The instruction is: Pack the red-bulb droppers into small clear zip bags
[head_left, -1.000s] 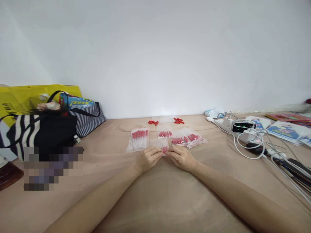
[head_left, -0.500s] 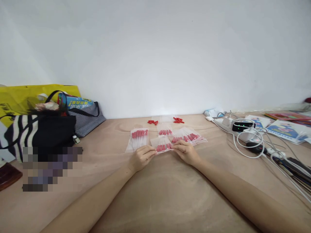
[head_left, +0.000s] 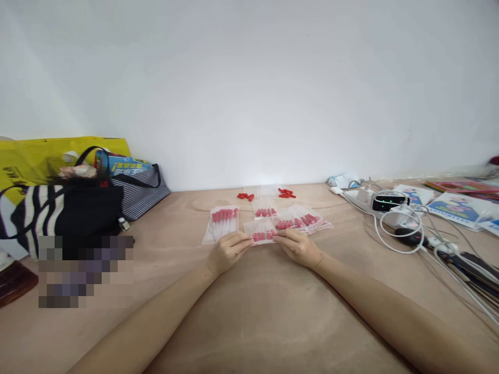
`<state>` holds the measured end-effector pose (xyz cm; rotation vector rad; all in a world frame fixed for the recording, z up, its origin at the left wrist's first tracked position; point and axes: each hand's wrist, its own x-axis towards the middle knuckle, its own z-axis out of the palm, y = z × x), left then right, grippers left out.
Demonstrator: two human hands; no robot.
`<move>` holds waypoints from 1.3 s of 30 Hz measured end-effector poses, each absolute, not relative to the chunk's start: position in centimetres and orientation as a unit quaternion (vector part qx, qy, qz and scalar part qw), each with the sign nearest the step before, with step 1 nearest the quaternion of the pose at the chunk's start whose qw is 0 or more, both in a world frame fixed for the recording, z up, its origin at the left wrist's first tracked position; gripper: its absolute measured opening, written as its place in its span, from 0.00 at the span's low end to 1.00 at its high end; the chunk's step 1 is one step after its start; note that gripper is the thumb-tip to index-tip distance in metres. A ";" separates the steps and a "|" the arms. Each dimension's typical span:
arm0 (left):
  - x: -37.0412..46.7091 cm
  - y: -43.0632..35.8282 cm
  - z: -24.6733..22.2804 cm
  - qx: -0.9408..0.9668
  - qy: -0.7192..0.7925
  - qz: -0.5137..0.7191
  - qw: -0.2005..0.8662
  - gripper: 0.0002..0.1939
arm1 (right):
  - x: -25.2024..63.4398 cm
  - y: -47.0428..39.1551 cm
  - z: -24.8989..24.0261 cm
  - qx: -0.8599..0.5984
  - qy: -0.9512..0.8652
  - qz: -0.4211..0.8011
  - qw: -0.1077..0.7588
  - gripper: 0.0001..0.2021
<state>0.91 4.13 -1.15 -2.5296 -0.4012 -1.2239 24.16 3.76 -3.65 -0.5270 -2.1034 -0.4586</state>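
A small clear plastic bag (head_left: 262,227) with several red-tipped pieces in it is held by its near edge. My left hand (head_left: 231,251) pinches its left corner, and my right hand (head_left: 299,246) pinches the right corner. Left of it lies a clear bag of red-headed sticks (head_left: 223,221). Just behind is another small bag (head_left: 265,210) with red pieces. Overlapping filled bags (head_left: 306,218) fan out on the right, beyond my right hand. Farther back, loose red pieces lie in a left pile (head_left: 245,196) and a right pile (head_left: 287,193), with clear packaging (head_left: 267,191) between them.
At the left stand a yellow bag (head_left: 29,156), a striped tote (head_left: 136,195) and a black-and-white bag (head_left: 93,213), with a small bottle (head_left: 123,224) beside them. Tangled white cables (head_left: 401,252), a power strip (head_left: 356,199) and printed sheets (head_left: 454,208) cover the right side.
The held bag's near edge has tilted or shifted slightly, and its red pieces show a little differently. Both hands keep their pinch, almost in the same place.
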 end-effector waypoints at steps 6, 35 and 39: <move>1.2 4.1 -0.9 -0.883 -0.125 -0.413 0.185 0.06 | 24.0 3.8 -3.1 -0.203 -0.851 -0.221 0.430 0.12; 1.8 3.2 -1.4 -0.895 -0.161 -0.397 0.124 0.06 | 22.5 3.1 -2.8 -0.261 -0.849 -0.271 0.370 0.07; 1.5 2.9 -1.3 -0.895 -0.168 -0.397 0.114 0.07 | 23.7 3.3 -3.0 -0.268 -0.847 -0.271 0.371 0.09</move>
